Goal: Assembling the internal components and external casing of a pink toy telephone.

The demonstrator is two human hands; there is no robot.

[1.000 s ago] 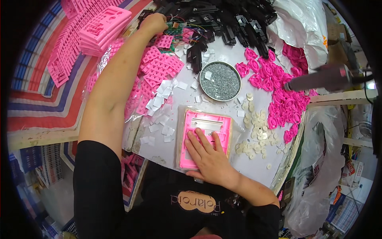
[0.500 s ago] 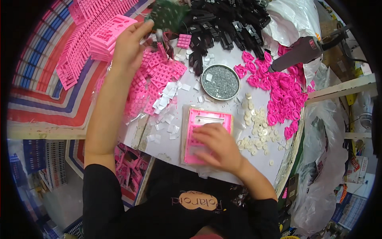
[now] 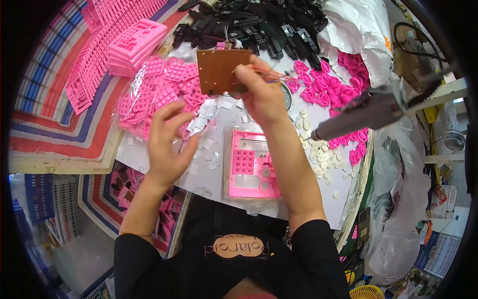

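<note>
My right hand (image 3: 261, 94) grips a brown circuit board (image 3: 219, 70) by its right edge, raised over the table. Coloured wires (image 3: 271, 74) trail off beside the hand. My left hand (image 3: 172, 137) holds nothing, its fingers apart, over small white paper squares (image 3: 201, 119) and near a clear bag of pink keypads (image 3: 167, 87). In front of me lies a pink plastic casing (image 3: 244, 182) on a clear-wrapped block, with a pink keypad (image 3: 243, 162) set in it. My right forearm crosses over its right side. A round tin (image 3: 287, 97) is mostly hidden behind that arm.
Black plastic parts (image 3: 249, 25) heap at the back. Pink ring-shaped parts (image 3: 326, 92) and pale discs (image 3: 323, 159) lie to the right, under a hanging electric screwdriver (image 3: 358, 114). Stacked pink panels (image 3: 137, 42) stand on the left. A white sack (image 3: 356, 25) is at back right.
The circuit board has passed from my left hand to my right and come nearer. My right hand has left the casing, uncovering its keypad. The left hand has drawn back. The screwdriver has swung nearer.
</note>
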